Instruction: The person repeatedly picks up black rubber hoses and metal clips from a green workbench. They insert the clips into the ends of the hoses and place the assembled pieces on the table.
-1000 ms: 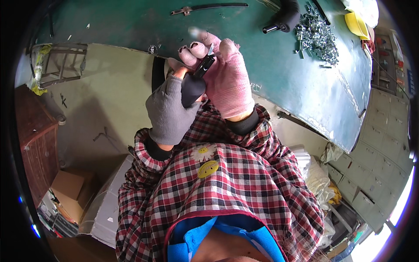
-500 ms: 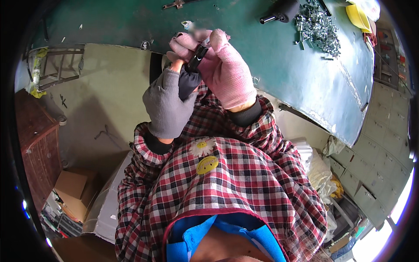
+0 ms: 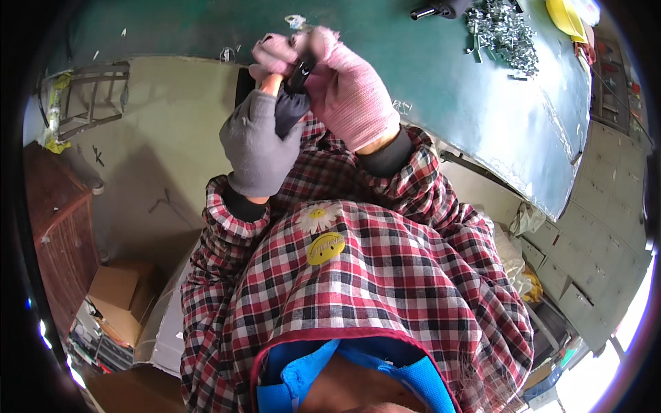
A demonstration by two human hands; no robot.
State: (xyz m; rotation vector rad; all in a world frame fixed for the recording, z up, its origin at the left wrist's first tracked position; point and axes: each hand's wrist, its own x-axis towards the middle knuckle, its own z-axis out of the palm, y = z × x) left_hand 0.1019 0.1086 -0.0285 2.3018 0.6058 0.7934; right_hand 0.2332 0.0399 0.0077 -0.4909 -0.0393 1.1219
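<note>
My left hand, in a grey glove with bare fingertips, is closed round a dark, soft-looking piece with a shiny black tubular end. The tube points up and away from me. My right hand, in a pink glove, is curled round the tube's far end from the right, its fingers bent close together. Whether a small part is pinched there is hidden by the fingers and blur. Both hands meet just over the near edge of the green table.
On the table's right lies a heap of small shiny metal pieces. A similar dark piece with a black tube lies beside it, and a yellow container farther right. A wooden cabinet and cardboard box stand left; grey drawers right.
Both hands have shifted slightly up and left in view, still holding the black-tubed piece. A pale bit visible at the right fingertips before is now hidden. The view has shifted a little.
</note>
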